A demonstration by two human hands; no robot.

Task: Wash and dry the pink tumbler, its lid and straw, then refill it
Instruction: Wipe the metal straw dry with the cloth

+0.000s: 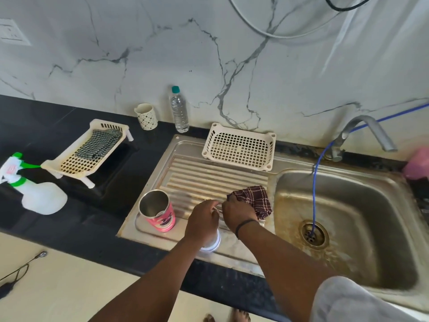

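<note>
1. Head view: we stand at a steel sink unit, both of our hands meeting over the ribbed drainboard [216, 180].
2. Our left hand [202, 220] has its fingers curled, pinching one end of a thin metal straw [216, 208], of which only a short stretch shows between the two hands.
3. Our right hand [239, 213] grips a dark red checked cloth [256, 199], its fingers bunched around the fabric just beside the straw; whether the cloth wraps the straw we cannot tell.
4. Under our left wrist a clear round lid [212, 246] lies on the front edge of the drainboard, partly hidden by the arm.
5. Left of our hands, the pink tumbler [159, 211] stands upright and open on the drainboard's near left corner, its steel inside showing.
6. At the back of the drainboard a cream perforated basket [239, 147] leans toward the wall.
7. To the right lies the sink basin [348, 205], with a blue hose [314, 194] running down into the drain, and the tap [369, 133] behind it.
8. On the black counter we see a water bottle [179, 110], a patterned cup [146, 116], a legged rack [69, 163] holding a green checked cloth [99, 144], and a white spray bottle [34, 194].
</note>
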